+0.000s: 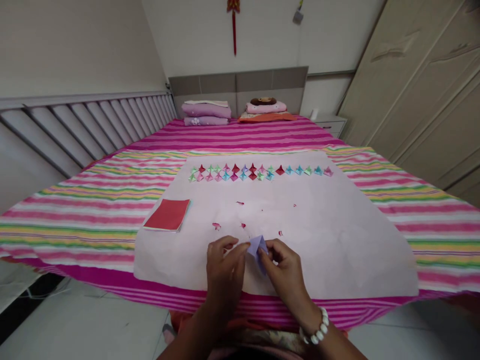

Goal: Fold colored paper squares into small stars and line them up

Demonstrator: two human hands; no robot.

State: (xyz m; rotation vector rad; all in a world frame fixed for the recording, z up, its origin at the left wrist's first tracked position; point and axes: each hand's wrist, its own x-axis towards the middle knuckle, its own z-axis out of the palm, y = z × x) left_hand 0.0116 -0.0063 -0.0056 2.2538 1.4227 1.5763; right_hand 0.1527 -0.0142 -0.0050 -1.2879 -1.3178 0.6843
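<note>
A partly folded sheet of lilac origami paper [256,244] is held between my two hands, just above the near part of a large white sheet [330,240]. My left hand [226,260] pinches its left corner between thumb and forefinger. On the other side my right hand [282,262] grips the paper, thumb in front and fingers behind. A stack of square papers [168,215], red on top, lies to the left. Along the far part of the sheet stand two rows of small folded paper pieces [252,171] in red, pink, green and blue.
The white sheet has several small holes [216,226] showing red beneath. It lies on a bed with a striped cover [90,210]. Folded bedding [207,111] is piled by the headboard [240,82]. White rails [93,117] run at the left, a wardrobe [420,95] at the right.
</note>
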